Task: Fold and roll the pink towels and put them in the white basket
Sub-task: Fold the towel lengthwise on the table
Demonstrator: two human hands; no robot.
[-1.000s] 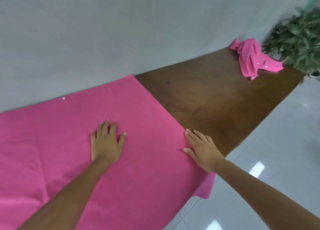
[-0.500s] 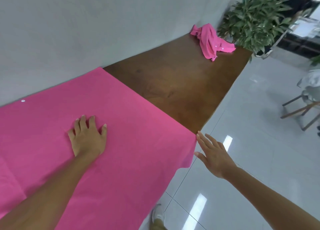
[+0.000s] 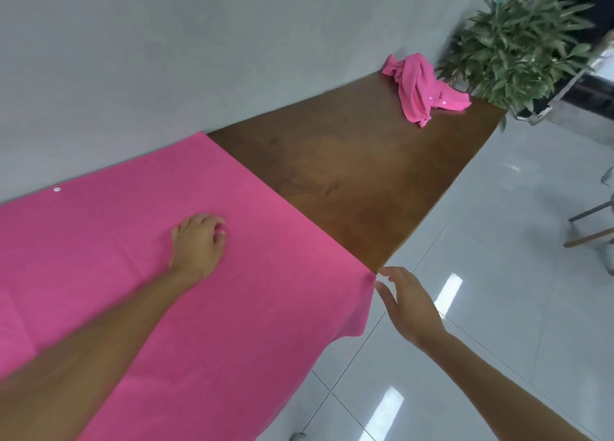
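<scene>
A large pink towel (image 3: 139, 291) lies spread flat over the left part of the brown wooden table (image 3: 349, 181), and its near edge hangs over the table's front. My left hand (image 3: 199, 244) rests on the middle of this towel, fingers curled into the cloth. My right hand (image 3: 405, 304) hovers off the table's front edge with relaxed fingers, its fingertips right beside the towel's right edge where it drops over the table. A second pink towel (image 3: 420, 86) lies crumpled at the table's far end. No white basket is in view.
A grey wall (image 3: 199, 58) runs along the table's back edge. A potted green plant (image 3: 518, 41) stands past the far end of the table. Glossy white floor tiles (image 3: 498, 274) lie to the right, with chair legs (image 3: 591, 227) at the right edge.
My left hand's fingers went from flat to curled on the towel. My right hand left the towel's right edge and now hangs off the table's front by the corner.
</scene>
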